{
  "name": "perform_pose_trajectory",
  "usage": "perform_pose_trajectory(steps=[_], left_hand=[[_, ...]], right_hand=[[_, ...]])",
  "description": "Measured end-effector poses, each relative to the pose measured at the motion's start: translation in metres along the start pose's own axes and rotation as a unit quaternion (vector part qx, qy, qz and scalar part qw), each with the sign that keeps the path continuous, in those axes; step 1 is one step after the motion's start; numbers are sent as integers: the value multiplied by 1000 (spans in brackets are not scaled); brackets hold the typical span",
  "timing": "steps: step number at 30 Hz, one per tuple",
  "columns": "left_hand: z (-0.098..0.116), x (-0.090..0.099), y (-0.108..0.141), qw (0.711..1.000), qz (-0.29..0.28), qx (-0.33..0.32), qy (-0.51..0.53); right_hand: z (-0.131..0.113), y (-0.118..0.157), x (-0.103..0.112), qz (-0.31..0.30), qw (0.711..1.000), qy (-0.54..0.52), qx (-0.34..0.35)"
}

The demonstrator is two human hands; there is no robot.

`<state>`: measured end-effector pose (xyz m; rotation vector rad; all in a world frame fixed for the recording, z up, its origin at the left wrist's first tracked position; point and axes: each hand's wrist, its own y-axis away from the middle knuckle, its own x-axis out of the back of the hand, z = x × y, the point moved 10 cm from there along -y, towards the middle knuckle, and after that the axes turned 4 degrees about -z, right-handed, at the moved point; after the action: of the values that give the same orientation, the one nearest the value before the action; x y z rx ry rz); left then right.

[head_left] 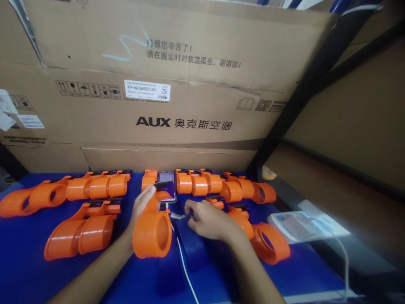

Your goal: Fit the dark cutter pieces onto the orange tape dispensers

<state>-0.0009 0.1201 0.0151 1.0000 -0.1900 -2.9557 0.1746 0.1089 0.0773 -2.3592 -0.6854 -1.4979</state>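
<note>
My left hand grips an orange plastic ring holder, a wide open ring with an arm and a dark clip at its top end. The ring faces right and hangs above the blue tabletop. To the right of it, my right hand is closed with its fingers curled, over a dark blue object whose kind I cannot make out. Whatever lies between those fingers is hidden. Between the hands runs a white cable. Behind my left hand lies a phone-like device, partly covered by the held holder.
More orange ring holders stand in rows at left, and several others at back right and right. A large cardboard box walls off the back. A dark metal post slants at right, near a white-and-blue package.
</note>
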Motion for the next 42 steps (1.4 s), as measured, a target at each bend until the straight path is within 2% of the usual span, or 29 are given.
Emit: perform_pose_trajectory(steps=[6,10,12,16,19,23,27,32,42], left_hand=[[5,5,-4,998,5,-28,-51],[13,1,-2,993,0,-55,-104],[16,-1,-1,991,-1,-67,-116],[19,-8,2,986,-8,-92,-137],[20,-13,4,982,-25,-112,-150],[13,-18,4,982,-46,-102,-151],[3,-26,3,979,-79,-87,-164],[-1,-32,4,973,-103,-67,-193],[3,-37,12,985,-108,-56,-124]], right_hand=[[6,3,-13,-44,998,-19,-28],[10,3,-15,-53,998,-16,-41],[5,0,-7,-24,999,-26,-27],[-13,-2,16,84,990,-111,28],[-25,-1,20,126,977,-164,57],[-26,-2,18,167,979,-111,32],[-28,-5,15,169,985,-40,23],[-31,-6,14,171,985,-8,21],[-41,-2,13,190,978,-61,60]])
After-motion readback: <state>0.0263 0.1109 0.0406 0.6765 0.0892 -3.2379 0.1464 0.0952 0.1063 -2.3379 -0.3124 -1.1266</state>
